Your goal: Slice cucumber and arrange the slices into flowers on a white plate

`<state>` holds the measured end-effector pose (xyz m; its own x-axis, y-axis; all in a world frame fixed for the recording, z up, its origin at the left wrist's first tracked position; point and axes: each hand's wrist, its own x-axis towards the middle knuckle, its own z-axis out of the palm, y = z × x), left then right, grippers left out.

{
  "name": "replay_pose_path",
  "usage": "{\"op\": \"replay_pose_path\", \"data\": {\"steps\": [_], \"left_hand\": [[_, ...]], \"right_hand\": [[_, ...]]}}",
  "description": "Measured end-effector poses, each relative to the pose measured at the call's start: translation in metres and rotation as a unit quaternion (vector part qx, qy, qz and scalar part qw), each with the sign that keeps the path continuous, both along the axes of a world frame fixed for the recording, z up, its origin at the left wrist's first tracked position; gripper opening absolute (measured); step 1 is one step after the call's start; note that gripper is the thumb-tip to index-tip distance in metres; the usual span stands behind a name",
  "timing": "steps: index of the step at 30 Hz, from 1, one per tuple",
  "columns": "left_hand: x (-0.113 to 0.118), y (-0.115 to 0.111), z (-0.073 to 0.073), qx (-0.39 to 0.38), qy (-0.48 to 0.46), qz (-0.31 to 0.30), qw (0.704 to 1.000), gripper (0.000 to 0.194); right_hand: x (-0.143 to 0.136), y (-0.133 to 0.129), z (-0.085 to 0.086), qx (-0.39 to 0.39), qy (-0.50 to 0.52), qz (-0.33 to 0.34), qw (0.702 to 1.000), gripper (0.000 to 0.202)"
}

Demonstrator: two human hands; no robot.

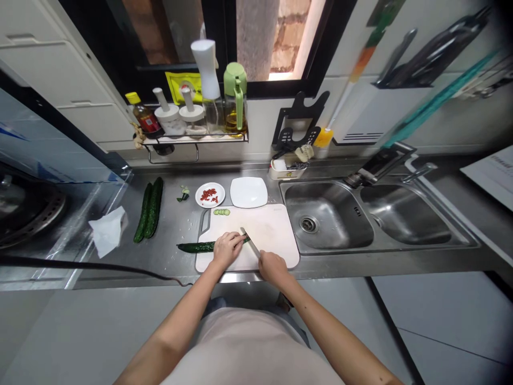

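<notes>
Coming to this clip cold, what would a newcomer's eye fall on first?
Probably the bare left hand holding a long dark-green cucumber on the white rectangular cutting board, with the bare right hand gripping a metal-bladed knife at its right end. Next, the chopped red pieces on a small round white plate beyond the board, and two dark-green whole cucumbers at left.

Near the front edge of the bench, your left hand holds a cucumber on a cutting board, your right hand gripping a knife at its end; slices lie near the board's back left corner.
</notes>
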<state>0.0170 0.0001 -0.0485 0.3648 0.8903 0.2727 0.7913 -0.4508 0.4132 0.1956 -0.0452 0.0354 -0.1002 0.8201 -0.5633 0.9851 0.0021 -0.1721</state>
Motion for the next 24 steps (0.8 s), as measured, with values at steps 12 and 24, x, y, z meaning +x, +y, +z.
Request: {"op": "replay_pose_path", "data": {"steps": [12, 24], "left_hand": [[0.0, 0.001, 0.001, -0.004, 0.001, -0.005, 1.0, 0.024], [0.0, 0.0, 0.001, -0.002, -0.002, -0.003, 1.0, 0.024]], "right_hand": [[-0.011, 0.018, -0.006, 0.032, 0.007, 0.009, 0.999, 0.031], [-0.016, 0.027, -0.014, 0.028, 0.015, 0.002, 0.999, 0.033]]}}
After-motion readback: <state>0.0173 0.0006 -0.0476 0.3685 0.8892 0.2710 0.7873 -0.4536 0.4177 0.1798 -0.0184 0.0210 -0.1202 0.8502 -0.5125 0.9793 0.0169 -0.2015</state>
